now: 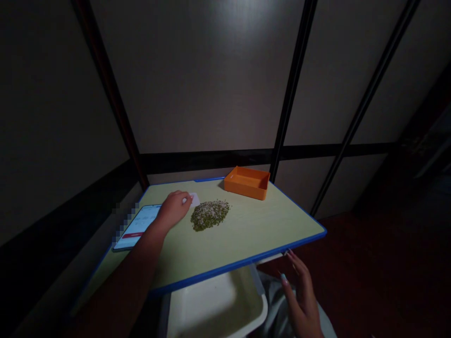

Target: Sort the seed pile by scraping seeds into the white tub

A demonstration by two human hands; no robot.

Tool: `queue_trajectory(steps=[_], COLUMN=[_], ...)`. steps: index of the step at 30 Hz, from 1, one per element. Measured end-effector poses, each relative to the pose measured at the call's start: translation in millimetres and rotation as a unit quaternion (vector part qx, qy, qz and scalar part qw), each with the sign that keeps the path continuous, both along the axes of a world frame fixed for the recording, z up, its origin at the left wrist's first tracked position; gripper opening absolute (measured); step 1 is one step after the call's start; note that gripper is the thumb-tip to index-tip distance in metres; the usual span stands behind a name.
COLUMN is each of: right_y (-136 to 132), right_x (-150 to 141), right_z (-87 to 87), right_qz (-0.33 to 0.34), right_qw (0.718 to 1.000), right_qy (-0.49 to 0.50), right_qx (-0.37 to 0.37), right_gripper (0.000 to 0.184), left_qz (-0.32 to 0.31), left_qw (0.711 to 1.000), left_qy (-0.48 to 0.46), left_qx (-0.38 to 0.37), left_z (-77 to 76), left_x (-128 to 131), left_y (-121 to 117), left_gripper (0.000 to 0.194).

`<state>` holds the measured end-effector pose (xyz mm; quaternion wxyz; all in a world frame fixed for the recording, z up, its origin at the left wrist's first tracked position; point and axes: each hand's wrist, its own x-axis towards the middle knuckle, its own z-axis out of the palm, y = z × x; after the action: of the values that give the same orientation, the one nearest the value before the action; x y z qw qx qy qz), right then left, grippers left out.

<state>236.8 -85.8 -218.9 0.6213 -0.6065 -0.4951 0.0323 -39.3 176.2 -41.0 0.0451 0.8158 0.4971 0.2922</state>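
My left hand (174,207) reaches over the table, its fingers closed on a small white card-like piece (195,199). The piece stands at the upper left edge of a pile of small green and whitish grains (210,215), perhaps beans. My right hand (303,298) is below the table's front edge, near its right corner. Its thumb and fingers are apart and nothing shows between them. The fingertips come close to the table's underside; whether they touch it I cannot tell.
The pale yellow table (246,232) has a blue rim. At its back right stands an orange tray (246,188). A tablet or phone with a lit screen (139,225) lies at the left, partly behind my forearm. Below the front edge is a white plastic bin (211,305). Panelled walls (211,84) rise behind.
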Motion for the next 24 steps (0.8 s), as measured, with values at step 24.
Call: queue_trajectory(steps=[24], right_y=[22], right_x=[-8], right_z=[61.6], right_qz=[-0.010], right_qw=[0.987], right_qy=[-0.158], right_qx=[0.030], right_gripper=[0.031], left_qz=[0.154], left_qw=[0.962], left_qy=[0.210], left_qx=[-0.085], left_z=[-45.6], left_x=[3], left_y=[21], left_gripper=[0.042])
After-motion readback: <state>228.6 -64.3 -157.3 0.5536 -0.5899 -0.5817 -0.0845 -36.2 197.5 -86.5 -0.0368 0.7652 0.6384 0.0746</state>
